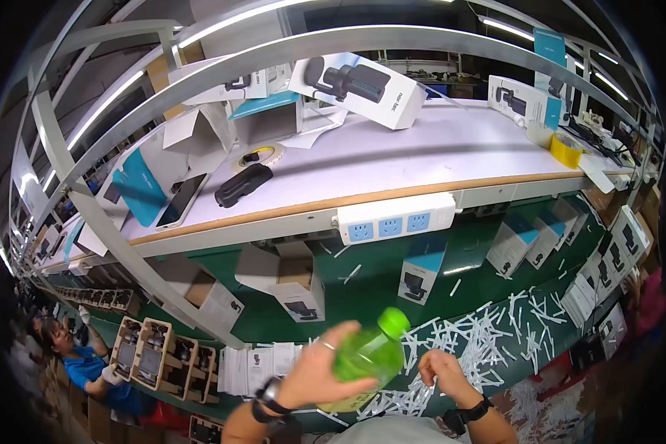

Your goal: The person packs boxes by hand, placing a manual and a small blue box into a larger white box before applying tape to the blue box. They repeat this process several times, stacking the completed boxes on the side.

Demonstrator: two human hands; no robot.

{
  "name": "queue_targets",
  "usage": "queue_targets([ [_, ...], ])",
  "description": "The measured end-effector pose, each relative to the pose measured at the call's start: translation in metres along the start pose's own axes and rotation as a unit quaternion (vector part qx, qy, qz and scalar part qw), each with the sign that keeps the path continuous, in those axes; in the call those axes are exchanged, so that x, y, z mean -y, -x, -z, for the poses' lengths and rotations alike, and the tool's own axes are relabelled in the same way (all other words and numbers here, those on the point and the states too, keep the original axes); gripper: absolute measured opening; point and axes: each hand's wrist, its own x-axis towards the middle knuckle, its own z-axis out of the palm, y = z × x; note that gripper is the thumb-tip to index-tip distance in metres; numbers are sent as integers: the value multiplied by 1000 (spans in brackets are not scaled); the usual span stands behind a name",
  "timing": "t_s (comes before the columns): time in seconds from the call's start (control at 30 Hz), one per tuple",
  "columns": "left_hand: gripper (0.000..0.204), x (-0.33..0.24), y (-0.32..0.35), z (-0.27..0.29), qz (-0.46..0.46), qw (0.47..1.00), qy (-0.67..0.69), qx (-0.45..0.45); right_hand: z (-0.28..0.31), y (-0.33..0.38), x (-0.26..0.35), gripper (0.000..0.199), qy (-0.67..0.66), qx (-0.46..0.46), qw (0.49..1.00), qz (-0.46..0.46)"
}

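My left hand is wrapped round a green plastic bottle with a bright green cap, held tilted above the near edge of the bench. The bottle is a little blurred. To its right, my right hand is curled closed just above a heap of thin white strips. Whether anything is inside those fingers is hidden. Left of the bottle lies a row of printed white leaflets, partly behind my left wrist.
Beige trays with dark parts stand at the left, beside a co-worker in a blue shirt. Several product boxes stand on the green bench. Above runs a white shelf with a power strip along its front.
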Motion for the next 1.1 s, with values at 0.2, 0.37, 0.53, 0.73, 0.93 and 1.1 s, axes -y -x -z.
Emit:
queue_targets([
  [0.2, 45, -54, -112, 60, 36, 963, 264, -44, -7, 15, -67, 23, 63, -139, 988, 22],
  [0.37, 44, -58, -227, 62, -1, 966, 239, -104, 10, 19, -89, 34, -38, -135, 990, -32],
  [0.53, 72, -17, -294, 13, -179, 935, 56, -301, 32, 14, -109, 40, 177, -186, 966, -22],
  [0.73, 87, -8, -328, 10, -195, 921, -14, -338, 62, 15, -193, 30, 315, -186, 930, -10],
  [0.93, 87, -7, -286, 29, -140, 913, -248, -291, 81, 21, -214, 38, 580, -158, 794, 90],
  [1.1, 48, -5, -151, 43, -285, 865, -365, -192, 95, 38, -233, 35, 548, -164, 816, 84],
])
